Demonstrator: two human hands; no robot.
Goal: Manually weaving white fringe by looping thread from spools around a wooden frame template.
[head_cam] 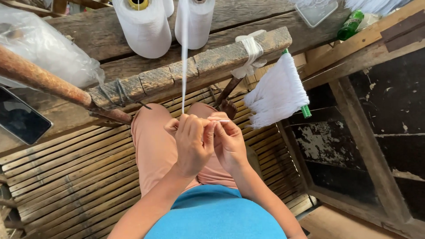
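Observation:
My left hand and my right hand meet in front of me above my knees, fingertips pressed together. Between them they pinch a white thread. That thread runs straight up over a worn wooden beam to two large white thread cones on the bench above. A short white end sticks out sideways from my right fingertips. To the right of my hands hangs a bundle of white threads on a green rod.
A slatted bamboo platform lies under me. A rusty metal bar crosses at upper left, above a dark phone. A clear plastic bag sits behind it. A green bottle lies at upper right. Dark wooden framing fills the right side.

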